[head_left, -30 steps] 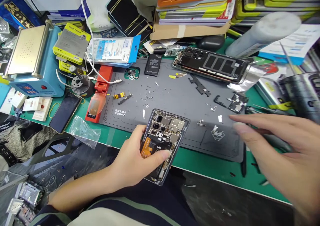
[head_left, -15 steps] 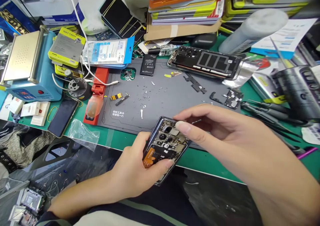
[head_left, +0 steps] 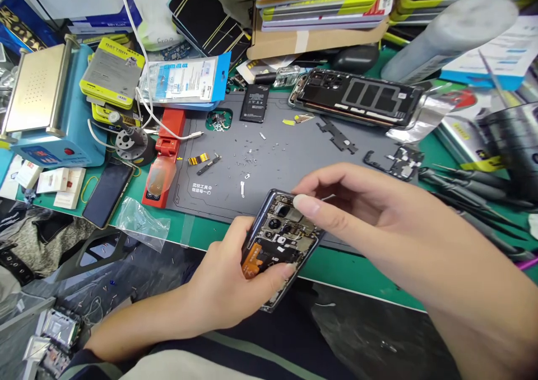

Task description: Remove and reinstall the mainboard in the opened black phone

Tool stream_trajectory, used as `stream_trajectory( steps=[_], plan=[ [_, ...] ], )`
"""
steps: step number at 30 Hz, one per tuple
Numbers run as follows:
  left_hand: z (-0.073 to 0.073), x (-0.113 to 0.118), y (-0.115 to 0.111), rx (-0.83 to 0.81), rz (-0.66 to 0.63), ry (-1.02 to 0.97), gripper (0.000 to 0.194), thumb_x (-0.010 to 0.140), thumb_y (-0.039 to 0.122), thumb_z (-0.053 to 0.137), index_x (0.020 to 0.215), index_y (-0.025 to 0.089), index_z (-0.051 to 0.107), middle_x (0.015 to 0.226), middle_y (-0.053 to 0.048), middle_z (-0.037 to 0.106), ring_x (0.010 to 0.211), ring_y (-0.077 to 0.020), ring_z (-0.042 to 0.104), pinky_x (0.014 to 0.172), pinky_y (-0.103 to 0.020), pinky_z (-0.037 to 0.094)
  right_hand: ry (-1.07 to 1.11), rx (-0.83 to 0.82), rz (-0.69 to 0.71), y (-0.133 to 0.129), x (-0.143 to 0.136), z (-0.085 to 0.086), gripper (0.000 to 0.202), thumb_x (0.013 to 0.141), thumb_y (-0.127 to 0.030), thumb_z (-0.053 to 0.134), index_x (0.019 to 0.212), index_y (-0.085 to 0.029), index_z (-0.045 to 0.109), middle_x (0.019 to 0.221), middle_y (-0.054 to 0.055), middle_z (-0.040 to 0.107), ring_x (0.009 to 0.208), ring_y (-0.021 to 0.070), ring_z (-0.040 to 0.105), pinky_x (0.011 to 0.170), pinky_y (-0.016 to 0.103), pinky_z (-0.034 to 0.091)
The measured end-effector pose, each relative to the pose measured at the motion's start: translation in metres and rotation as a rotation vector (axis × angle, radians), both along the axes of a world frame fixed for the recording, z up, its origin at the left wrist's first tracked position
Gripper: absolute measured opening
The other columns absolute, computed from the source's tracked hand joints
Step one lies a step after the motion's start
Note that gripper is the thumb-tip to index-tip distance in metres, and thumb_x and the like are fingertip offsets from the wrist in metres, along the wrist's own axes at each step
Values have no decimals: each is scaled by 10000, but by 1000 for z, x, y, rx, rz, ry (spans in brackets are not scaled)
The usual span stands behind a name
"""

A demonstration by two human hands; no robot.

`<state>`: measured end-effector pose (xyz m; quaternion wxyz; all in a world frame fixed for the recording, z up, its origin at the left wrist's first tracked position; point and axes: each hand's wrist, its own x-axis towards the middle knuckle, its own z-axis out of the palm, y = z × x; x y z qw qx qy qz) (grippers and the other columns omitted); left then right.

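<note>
An opened smartphone (head_left: 277, 248), its back off and its camera lenses and boards bare, is tilted over the front edge of the bench. My left hand (head_left: 239, 273) wraps round its lower part, thumb across the inside and fingers behind. An orange flex cable (head_left: 252, 261) shows beside that thumb. My right hand (head_left: 357, 212) grips the phone's upper right corner, thumb on the inner face near the cameras and forefinger at the top edge. Its other fingers are mostly hidden. On the grey mat (head_left: 218, 200) beyond lie small screws (head_left: 247, 160) and a black battery (head_left: 254, 103).
Another opened phone (head_left: 357, 97) lies at the mat's back right, near black bracket parts (head_left: 336, 134). Tweezers and screwdrivers (head_left: 474, 195) lie at right. At left stand a red clamp (head_left: 159, 181), a blue heating machine (head_left: 63, 128) and battery boxes (head_left: 112, 72).
The head view has shifted slightly, so the bench appears a little further right and higher. Both hands keep their hold on the phone, with hardly any movement.
</note>
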<state>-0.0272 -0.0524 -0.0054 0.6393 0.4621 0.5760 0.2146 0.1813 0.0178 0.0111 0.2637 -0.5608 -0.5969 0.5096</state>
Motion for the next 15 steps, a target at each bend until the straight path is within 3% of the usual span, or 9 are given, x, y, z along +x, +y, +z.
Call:
stream_trajectory(
  steps=[3,7,15],
  plan=[
    [2,-1,-1,9,-16,37,439,919,461,818,1231,263,579,922,23,760,762,-178,705,695,-290,494,85,-43,15,6,-3,3,391,904,-671,766,879,-283,722,840,26,695,730,198,672,580,300,588],
    [3,-2,-3,-3,-28,36,462,920,469,814,1251,261,570,897,23,755,727,-174,692,671,-287,486,113,-89,12,9,-4,4,439,822,-702,838,860,-279,725,807,15,685,694,186,654,544,284,569],
    [-1,-4,-2,-13,-21,-9,462,914,449,832,1252,258,582,934,13,753,744,-169,674,692,-288,503,42,-47,41,5,0,4,361,890,-665,801,914,-306,769,848,-7,766,727,179,723,589,262,610]
  ],
)
